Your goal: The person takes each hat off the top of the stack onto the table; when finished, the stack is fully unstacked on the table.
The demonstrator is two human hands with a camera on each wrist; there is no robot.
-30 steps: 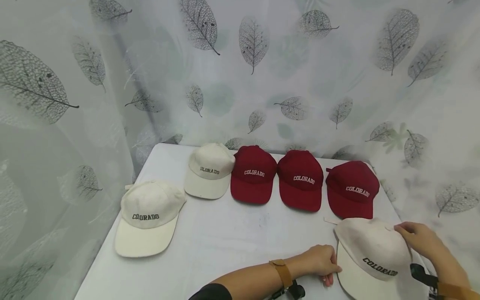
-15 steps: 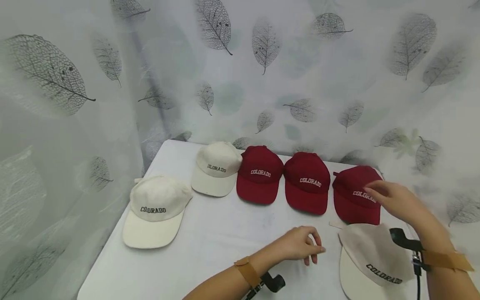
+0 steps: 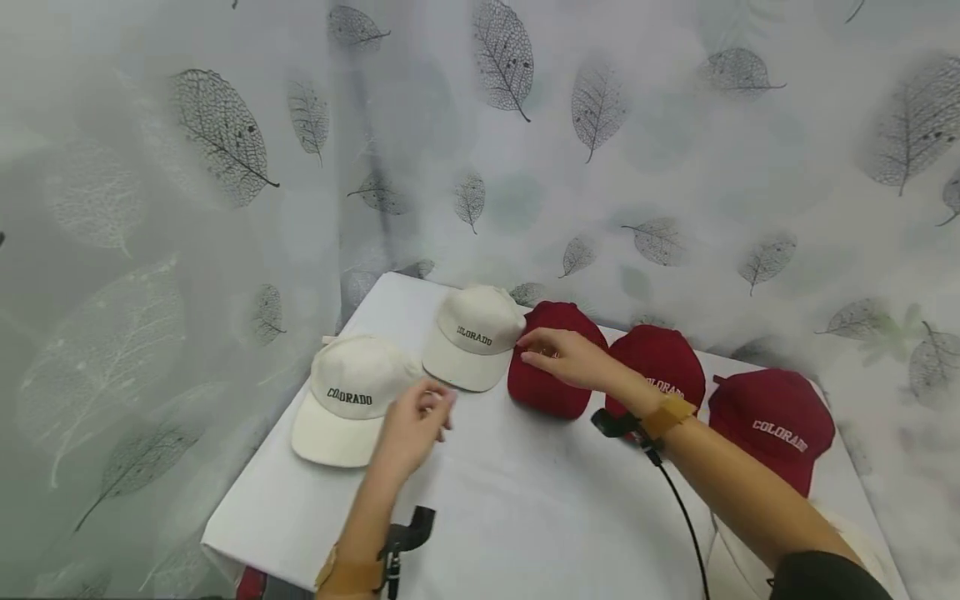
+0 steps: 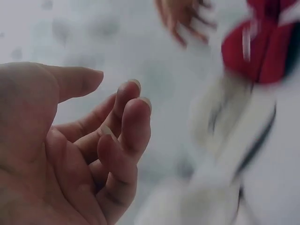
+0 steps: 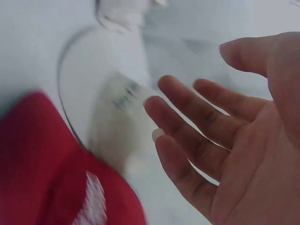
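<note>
My left hand [image 3: 416, 421] is raised near the right side of a cream cap [image 3: 337, 437] lettered COLORADO. In the left wrist view its fingers [image 4: 136, 126] bend loosely with nothing between them. Over the leftmost red cap [image 3: 551, 396] reaches my right hand [image 3: 566, 357], covering part of its lettering. Its fingertips are close to a second cream cap [image 3: 465, 358] at the back. The right wrist view has those fingers [image 5: 187, 136] spread and holding nothing, with a blurred cream cap [image 5: 117, 122] beyond them.
Two more red caps [image 3: 663, 354] [image 3: 772, 417] continue the row rightward. A third cream cap [image 3: 738, 558] at the lower right is partly hidden by my right forearm. A white table [image 3: 517, 517] carries the caps; a leaf-print curtain [image 3: 540, 200] hangs behind. A cable trails from my right wrist.
Both hands have left the lower-right cream cap and swung left, the left hand to the left cream cap, the right hand over the leftmost red cap. The head view has turned left.
</note>
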